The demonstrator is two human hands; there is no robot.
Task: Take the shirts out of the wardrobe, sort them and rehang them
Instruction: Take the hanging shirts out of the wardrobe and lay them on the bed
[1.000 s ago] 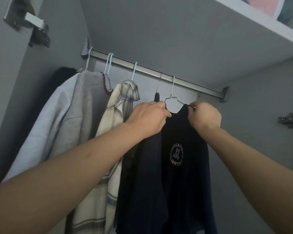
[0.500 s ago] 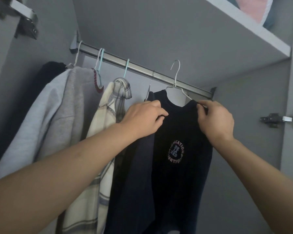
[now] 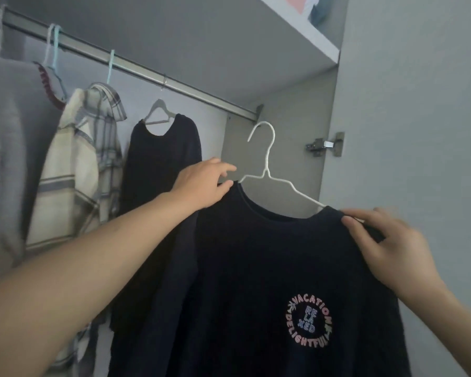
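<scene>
A dark navy shirt (image 3: pixel 256 268) with a round "Vacation Relaxed Delightful" print hangs on a white wire hanger (image 3: pixel 267 170), off the wardrobe rail (image 3: pixel 174 84) and in front of it. My left hand (image 3: pixel 204 183) grips the shirt's left shoulder. My right hand (image 3: pixel 389 246) pinches the right shoulder. On the rail there remain a second dark shirt (image 3: pixel 161 164) on a white hanger, a cream plaid shirt (image 3: pixel 79 164) and a grey garment (image 3: pixel 8 148) at the far left.
A grey shelf (image 3: pixel 297 31) runs above the rail with folded items on it. The open wardrobe door (image 3: pixel 408 110) stands at the right, its metal hinge (image 3: pixel 324 145) beside the hanger hook. The wardrobe's right side wall sits behind the held shirt.
The printed shirt's hanger came off the rail and moved down and to the right with both hands. The second dark shirt behind it is now uncovered.
</scene>
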